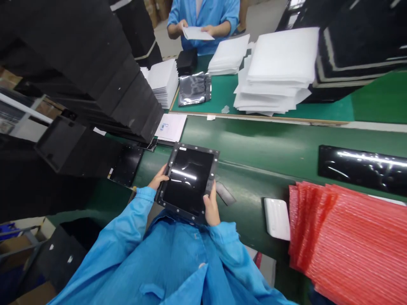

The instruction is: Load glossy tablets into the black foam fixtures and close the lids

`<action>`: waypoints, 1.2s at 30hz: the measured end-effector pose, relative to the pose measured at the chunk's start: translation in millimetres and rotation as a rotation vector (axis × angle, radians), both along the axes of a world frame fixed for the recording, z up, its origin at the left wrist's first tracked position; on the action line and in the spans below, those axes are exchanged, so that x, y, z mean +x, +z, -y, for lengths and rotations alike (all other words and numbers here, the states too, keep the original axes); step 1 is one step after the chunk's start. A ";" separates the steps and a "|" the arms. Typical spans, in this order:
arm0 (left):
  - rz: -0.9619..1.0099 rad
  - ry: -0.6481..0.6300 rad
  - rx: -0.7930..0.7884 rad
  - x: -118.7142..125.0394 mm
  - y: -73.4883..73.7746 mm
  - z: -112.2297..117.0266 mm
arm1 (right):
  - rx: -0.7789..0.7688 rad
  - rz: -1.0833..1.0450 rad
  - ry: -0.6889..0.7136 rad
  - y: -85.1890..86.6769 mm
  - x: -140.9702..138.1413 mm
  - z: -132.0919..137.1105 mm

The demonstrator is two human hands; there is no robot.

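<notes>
Between my two hands, close to my body over the near edge of the green bench, is a flat black panel [187, 182] with a glossy screen and a dark frame dotted with round spots. A small white label sits at its upper left corner. My left hand [159, 178] grips the left side, thumb on the front. On the right side, my right hand [211, 206] is closed around the lower edge with its thumb on the frame. The fingers behind the panel are hidden. Just right of it, a grey strip [226, 194] lies on the bench.
Red bubble-wrap bags [352, 241] and a white device [277, 218] lie at right, below a long black panel [362, 167]. Black trays [127, 84] stack high at left. Across the bench, a person in blue holds a white sheet [197, 33] behind white stacks [282, 55].
</notes>
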State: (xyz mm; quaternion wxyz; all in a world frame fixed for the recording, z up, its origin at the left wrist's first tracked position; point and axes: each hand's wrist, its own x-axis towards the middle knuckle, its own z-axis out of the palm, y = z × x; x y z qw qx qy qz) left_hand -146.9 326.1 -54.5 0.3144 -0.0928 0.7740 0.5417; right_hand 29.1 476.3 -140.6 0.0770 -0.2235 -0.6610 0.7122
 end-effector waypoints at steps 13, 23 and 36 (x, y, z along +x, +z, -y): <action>-0.243 -0.165 -0.124 2.5 -25.4 1.5 | 0.130 0.236 0.005 70.6 0.1 -13.9; -0.415 -0.474 -0.124 -12.8 -1.0 27.0 | 0.176 0.298 -0.119 129.7 -56.7 -15.3; -0.307 0.213 0.029 -75.2 131.7 164.1 | 0.054 -0.066 0.431 119.8 -49.7 5.5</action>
